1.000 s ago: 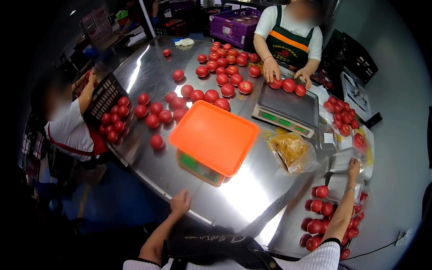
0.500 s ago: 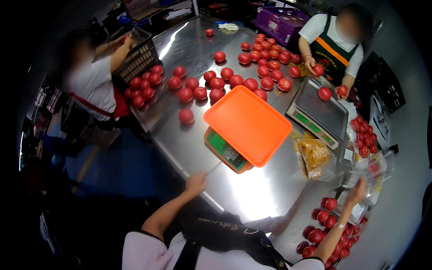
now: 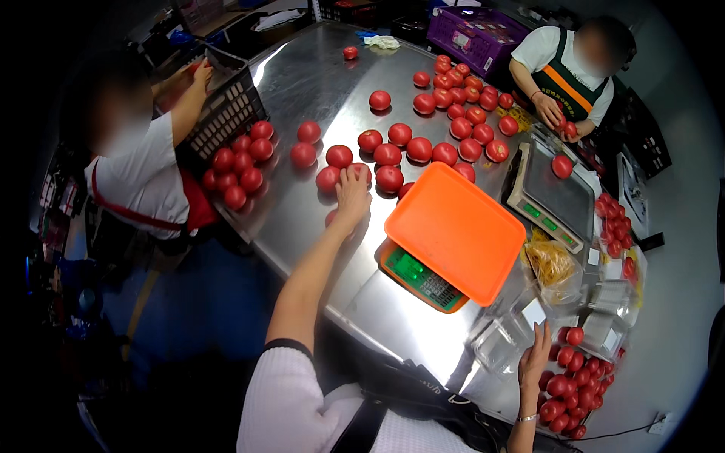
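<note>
My left hand (image 3: 352, 198) reaches across the steel table, its fingers curled round a tomato (image 3: 362, 174) at the near side of a loose spread of red tomatoes. Part of another tomato (image 3: 331, 217) shows beside my left wrist. My right hand (image 3: 535, 355) is open with fingers stretched, just right of a clear plastic box (image 3: 498, 346) at the table's near edge. A white card or label (image 3: 534, 312) lies by that box. Between my hands stands a scale (image 3: 423, 281) with a lit green display and an orange tray (image 3: 458, 232) on top.
Right of my right hand lies a heap of tomatoes (image 3: 568, 389), with clear boxes (image 3: 604, 332) behind. Beyond are a bag of yellow bands (image 3: 553, 266) and a second scale (image 3: 555, 196). One co-worker handles tomatoes at far right; another holds a black crate (image 3: 224, 113) at left.
My left hand has moved forward from the table edge onto a tomato. My right hand has come back toward me from the stacked boxes; a clear box now lies near it.
</note>
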The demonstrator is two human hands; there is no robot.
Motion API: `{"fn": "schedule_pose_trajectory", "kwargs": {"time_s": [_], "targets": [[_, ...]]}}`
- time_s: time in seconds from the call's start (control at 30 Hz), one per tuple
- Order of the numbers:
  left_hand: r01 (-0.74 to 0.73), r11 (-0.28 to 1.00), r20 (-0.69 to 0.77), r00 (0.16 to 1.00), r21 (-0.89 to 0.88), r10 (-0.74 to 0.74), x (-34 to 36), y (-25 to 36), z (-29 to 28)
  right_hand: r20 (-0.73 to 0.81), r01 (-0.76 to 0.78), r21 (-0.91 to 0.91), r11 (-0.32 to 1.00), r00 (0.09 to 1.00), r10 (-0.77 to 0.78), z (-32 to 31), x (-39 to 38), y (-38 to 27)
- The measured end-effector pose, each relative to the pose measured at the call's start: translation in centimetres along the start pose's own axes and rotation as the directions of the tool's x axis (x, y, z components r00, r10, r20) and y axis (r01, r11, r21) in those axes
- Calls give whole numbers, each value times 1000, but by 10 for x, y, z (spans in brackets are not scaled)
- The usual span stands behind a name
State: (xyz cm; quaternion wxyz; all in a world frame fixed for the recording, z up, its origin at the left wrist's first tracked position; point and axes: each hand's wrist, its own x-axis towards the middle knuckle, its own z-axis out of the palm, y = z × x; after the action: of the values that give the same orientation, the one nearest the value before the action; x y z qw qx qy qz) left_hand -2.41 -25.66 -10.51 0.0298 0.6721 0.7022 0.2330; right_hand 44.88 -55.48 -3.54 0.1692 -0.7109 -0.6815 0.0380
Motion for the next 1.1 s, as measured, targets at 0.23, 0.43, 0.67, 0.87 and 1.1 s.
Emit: {"fn": "schedule_pose_trajectory", "kwargs": {"time_s": [0.23, 0.43, 0.67, 0.87, 1.1], "targets": [[2, 1000, 257, 966, 17, -7, 60, -24, 25, -26, 105, 199, 974, 994, -102, -3, 56, -147], [-41, 589, 18, 995, -807, 93, 36, 36, -39, 41, -86, 651, 754, 996, 79, 17, 127, -224], [-179, 502, 237, 717, -846, 655, 10, 106, -36, -72, 48, 411, 910, 997, -20, 105, 232, -230], [139, 978, 21, 990, -156, -137, 135, -94, -31, -22, 63, 171, 983, 998, -60, 115, 244, -217], [257, 965, 235, 943, -58, -237, 191, -206, 7, -70, 339, 294, 894, 940, -334, 125, 330, -300]]}}
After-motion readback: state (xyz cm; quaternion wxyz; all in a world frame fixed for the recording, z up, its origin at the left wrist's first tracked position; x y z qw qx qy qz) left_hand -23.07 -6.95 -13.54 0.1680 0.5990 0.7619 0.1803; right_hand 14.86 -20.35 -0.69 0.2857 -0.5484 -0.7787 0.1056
